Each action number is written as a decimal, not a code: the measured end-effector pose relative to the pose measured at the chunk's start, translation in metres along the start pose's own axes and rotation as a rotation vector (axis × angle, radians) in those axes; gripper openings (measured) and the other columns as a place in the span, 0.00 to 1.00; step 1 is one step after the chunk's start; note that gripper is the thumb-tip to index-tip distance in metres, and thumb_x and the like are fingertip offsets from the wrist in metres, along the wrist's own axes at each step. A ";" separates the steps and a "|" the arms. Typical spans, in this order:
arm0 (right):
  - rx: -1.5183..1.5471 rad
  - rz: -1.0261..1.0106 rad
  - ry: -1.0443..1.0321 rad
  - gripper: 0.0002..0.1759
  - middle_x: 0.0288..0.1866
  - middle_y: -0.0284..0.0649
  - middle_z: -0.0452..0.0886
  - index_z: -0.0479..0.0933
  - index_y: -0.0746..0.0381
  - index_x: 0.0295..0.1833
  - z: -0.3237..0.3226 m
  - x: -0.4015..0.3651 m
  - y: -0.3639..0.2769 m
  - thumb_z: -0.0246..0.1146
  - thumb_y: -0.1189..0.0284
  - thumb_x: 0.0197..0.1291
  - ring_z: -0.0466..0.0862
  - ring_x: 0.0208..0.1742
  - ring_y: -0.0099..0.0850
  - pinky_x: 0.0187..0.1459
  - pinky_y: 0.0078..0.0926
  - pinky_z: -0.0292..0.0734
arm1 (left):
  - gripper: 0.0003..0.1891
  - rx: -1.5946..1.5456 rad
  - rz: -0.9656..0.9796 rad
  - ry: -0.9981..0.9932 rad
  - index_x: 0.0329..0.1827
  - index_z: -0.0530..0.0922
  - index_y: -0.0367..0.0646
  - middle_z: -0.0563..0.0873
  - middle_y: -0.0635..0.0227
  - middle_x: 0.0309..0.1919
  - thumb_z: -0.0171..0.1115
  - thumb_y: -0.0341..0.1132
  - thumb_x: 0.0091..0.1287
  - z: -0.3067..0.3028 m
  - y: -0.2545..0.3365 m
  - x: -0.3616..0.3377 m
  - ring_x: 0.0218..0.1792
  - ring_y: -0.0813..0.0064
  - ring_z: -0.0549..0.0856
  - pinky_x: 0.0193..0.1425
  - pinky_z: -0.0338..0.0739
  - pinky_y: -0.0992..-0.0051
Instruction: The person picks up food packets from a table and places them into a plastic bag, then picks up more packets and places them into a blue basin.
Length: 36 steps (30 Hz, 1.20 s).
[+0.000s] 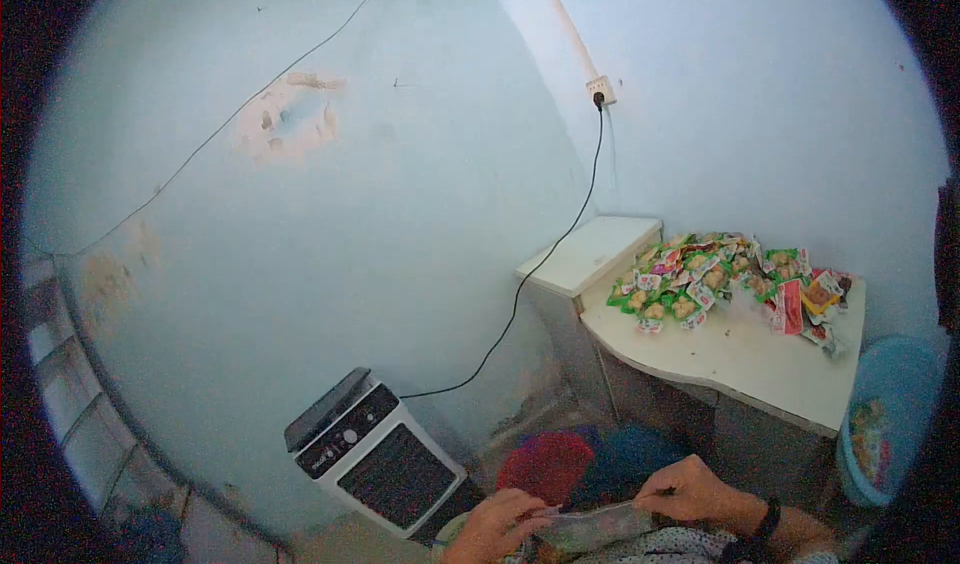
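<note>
Low in the view, my left hand [497,526] and my right hand [690,491] are on either side of a clear, thin plastic bag [597,527]. The fingers of my left hand are closed on the bag's left end. My right hand, with a dark band at its wrist, pinches the right end. Whatever lies inside the bag is too blurred to make out. Patterned cloth shows just below the bag, and a red round thing [546,467] is behind it.
A cream table [740,364] at the right bears a heap of small green and red food packets [700,274]. Beside it stands a blue tub [895,364] with more packets. A white and black appliance [385,454] stands left, its cord running to a wall socket [601,89].
</note>
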State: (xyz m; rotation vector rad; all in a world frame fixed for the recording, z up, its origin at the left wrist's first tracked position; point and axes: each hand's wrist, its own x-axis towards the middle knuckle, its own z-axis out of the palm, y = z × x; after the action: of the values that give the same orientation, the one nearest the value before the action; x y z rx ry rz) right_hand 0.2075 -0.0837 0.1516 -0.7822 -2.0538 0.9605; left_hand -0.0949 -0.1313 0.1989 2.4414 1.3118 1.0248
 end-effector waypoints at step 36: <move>0.155 -0.004 -0.025 0.09 0.40 0.43 0.88 0.85 0.66 0.43 0.011 -0.001 0.006 0.68 0.72 0.60 0.87 0.41 0.28 0.42 0.25 0.81 | 0.06 -0.091 0.175 -0.094 0.32 0.83 0.36 0.84 0.59 0.29 0.65 0.30 0.62 0.037 0.039 0.031 0.32 0.60 0.84 0.36 0.78 0.65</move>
State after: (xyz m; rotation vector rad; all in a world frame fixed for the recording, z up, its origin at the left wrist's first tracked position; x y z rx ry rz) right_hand 0.2002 -0.0858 0.1414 -0.6876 -1.9739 1.1174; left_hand -0.0335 -0.1242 0.2042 2.5360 1.0148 0.9725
